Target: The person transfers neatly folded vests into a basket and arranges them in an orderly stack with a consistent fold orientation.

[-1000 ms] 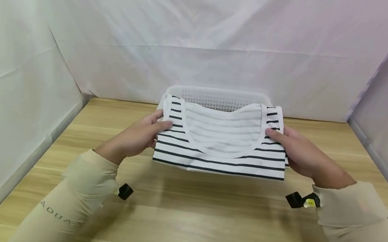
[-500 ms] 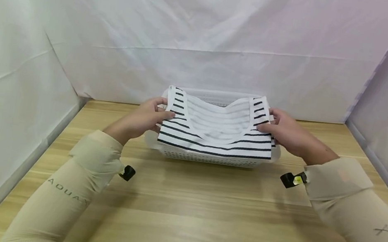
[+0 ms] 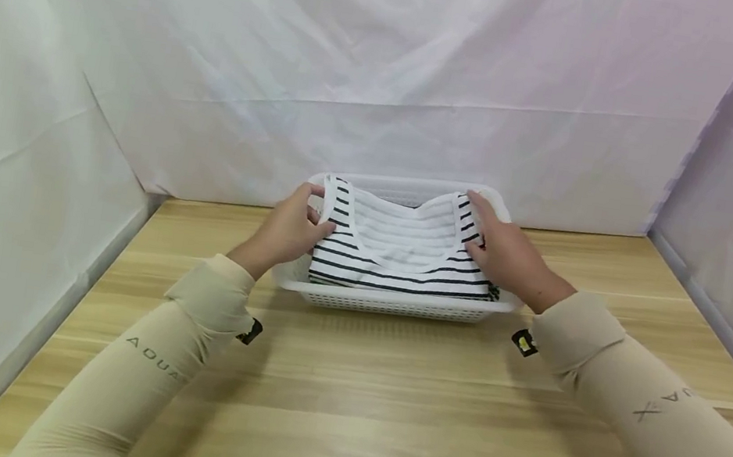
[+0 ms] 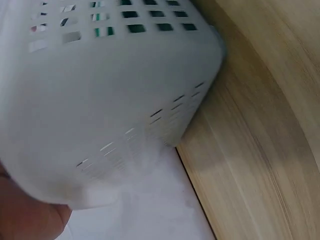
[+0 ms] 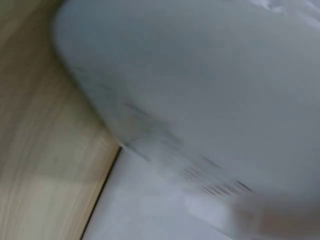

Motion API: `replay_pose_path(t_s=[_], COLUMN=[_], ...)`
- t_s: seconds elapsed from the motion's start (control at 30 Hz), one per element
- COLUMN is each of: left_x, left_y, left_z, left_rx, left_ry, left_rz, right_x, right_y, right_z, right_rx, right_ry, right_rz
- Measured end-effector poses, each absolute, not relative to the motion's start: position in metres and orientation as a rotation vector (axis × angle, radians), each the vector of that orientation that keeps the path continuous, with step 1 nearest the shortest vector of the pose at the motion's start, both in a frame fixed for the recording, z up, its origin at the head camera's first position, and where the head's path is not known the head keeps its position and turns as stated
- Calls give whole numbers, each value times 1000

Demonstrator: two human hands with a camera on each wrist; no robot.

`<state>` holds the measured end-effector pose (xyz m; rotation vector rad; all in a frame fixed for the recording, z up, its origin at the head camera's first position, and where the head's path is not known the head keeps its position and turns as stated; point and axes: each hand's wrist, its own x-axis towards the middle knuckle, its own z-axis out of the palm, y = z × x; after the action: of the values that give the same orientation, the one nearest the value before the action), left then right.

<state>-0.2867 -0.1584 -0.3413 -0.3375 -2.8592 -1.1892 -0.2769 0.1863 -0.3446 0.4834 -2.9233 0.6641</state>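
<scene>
A folded black-and-white striped shirt (image 3: 396, 265) with a wide scooped neck lies in a white plastic basket (image 3: 390, 307) in the head view. My left hand (image 3: 288, 231) is at the shirt's left edge, its thumb on the cloth and its bent fingers beside the shoulder strip. On the right strip rests my right hand (image 3: 512, 254), index finger stretched toward the top edge and thumb lower down. The left wrist view shows the basket's outer wall (image 4: 100, 90) with a fingertip by its rim. In the blurred right wrist view, the basket's wall (image 5: 210, 90) fills most of the picture.
The basket stands at the back of a wooden table (image 3: 346, 415), close to a white cloth backdrop (image 3: 382, 120). More white cloth walls flank the table on both sides. Darker folded fabric (image 3: 494, 292) shows under the shirt at the basket's right end.
Both hands have carried the shirt away from the person and lowered it into the basket. They have come closer together. The right hand's index finger has shifted from behind the shirt onto its top.
</scene>
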Motion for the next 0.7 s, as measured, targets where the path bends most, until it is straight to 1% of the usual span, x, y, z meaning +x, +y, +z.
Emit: replay_pose_path(t_s=[0.27,0.43,0.6,0.7], left_x=[-283,-286,-290,-289], left_y=[-144,-136,-128,-126], left_z=[-356,-353,-350,-350], left_rx=[-420,-431,-533,-541], left_ry=[-2765,-2762,-2816,-2853], left_rz=[-656,-432,-233,-144], right_x=[-276,-278,-275,-272], right_y=[184,189,196,197], right_z=[-355,-350,-348,-348], right_rx=[576,581,544,554], right_ry=[-2940,-2911,-2894,-2874], right_rz=[214,-15,-96,-129])
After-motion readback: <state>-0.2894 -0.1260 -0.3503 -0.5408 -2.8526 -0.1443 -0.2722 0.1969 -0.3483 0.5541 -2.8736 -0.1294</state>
